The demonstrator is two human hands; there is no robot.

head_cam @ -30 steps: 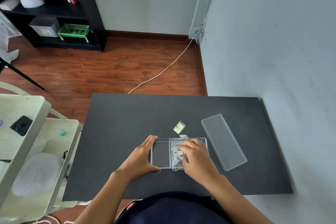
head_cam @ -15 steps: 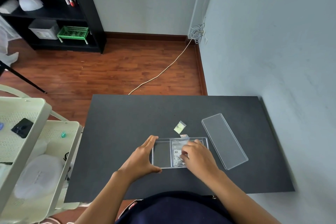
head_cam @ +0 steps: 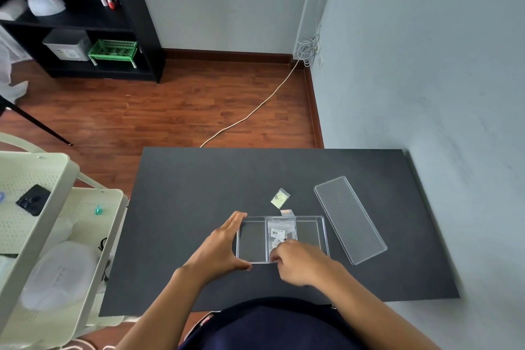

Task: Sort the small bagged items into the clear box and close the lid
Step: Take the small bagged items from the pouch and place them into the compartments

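Note:
A clear box [head_cam: 309, 231] with three compartments lies on the black table [head_cam: 199, 202]. My left hand [head_cam: 218, 247] grips the box's left end, thumb on the near edge and fingers on the far corner. A labelled clear bag [head_cam: 281, 231] lies in the middle compartment. My right hand [head_cam: 298, 261] sits at the near edge with curled fingertips pinched on that bag's near end. A yellow-green bag [head_cam: 280, 198] lies on the table beyond the box. A tiny orange bag [head_cam: 286, 212] touches the box's far wall. The clear lid [head_cam: 349, 219] lies slanted to the right.
A pale green cart [head_cam: 56, 221] stands against the table's left edge, holding a black object and white items. The grey wall [head_cam: 440, 122] runs along the table's right side. A black shelf unit [head_cam: 85, 23] and a white cable [head_cam: 255, 111] are on the wooden floor beyond.
My right hand has drawn back toward me from over the middle compartment, uncovering the labelled bag lying in it. My left hand has kept its hold on the box.

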